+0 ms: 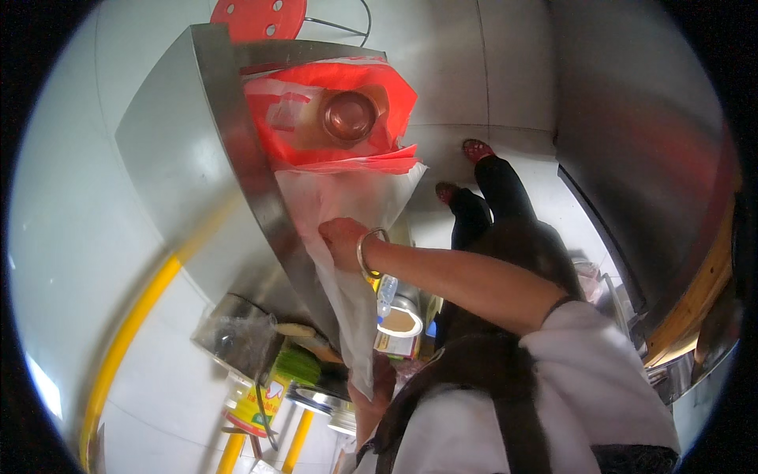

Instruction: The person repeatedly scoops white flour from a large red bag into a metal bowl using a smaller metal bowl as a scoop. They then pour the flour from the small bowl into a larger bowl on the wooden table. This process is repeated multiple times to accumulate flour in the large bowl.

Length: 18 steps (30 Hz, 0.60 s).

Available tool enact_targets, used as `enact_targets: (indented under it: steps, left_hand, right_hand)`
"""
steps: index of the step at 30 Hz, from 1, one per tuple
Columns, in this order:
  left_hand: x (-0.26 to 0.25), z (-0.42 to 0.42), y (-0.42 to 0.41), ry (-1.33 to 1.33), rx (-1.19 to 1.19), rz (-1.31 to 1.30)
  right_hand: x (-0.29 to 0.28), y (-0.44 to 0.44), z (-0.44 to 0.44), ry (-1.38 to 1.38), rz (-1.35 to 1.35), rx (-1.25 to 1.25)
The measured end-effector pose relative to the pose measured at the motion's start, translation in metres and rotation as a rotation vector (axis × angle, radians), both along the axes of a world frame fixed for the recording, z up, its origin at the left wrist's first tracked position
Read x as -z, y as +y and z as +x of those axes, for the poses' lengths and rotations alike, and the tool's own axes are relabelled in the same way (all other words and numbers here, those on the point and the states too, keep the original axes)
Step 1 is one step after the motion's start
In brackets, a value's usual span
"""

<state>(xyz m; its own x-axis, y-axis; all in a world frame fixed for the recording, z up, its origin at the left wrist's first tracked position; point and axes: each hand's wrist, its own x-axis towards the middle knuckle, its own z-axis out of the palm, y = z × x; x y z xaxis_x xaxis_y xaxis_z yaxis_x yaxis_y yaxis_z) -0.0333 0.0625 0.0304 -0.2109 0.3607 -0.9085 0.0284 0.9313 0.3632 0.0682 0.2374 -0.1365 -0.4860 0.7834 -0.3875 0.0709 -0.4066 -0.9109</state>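
Observation:
A translucent white plastic bag or sheet (355,192) hangs along the edge of a steel counter. My right hand (345,240), with a bangle on the wrist, is closed on its middle part. Lower down, my left hand (376,385) holds the narrow end of the same plastic; its fingers are partly hidden. Above my right hand, a red and white plastic bag (331,74) lies spread on the counter. A round, clear-looking container (350,117) stands on or in it; which one, I cannot tell.
The steel counter (246,160) runs along the left. Below are a metal container (228,332) with plastic film, a yellow printed package (260,403), a clear bottle (386,291) and a round tub (402,320). A red stool (260,18) stands beyond. Yellow rails (130,320) cross the lower left.

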Motion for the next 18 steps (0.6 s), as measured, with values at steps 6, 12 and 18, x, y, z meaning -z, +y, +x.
enact_targets:
  steps: [6,12,18]
  left_hand:
    - [-0.003,0.011,-0.001,0.039,-0.560,-0.066]
    - [-0.007,0.029,0.020,-0.035,-0.517,-0.101]
    - [-0.005,0.026,0.016,0.044,-0.800,-0.214]
  right_hand:
    - [-0.007,0.001,0.001,0.045,0.045,-0.037]
    - [-0.003,0.002,0.009,0.107,0.035,-0.149]
    - [-0.004,0.015,0.029,-0.033,-0.299,-0.204]
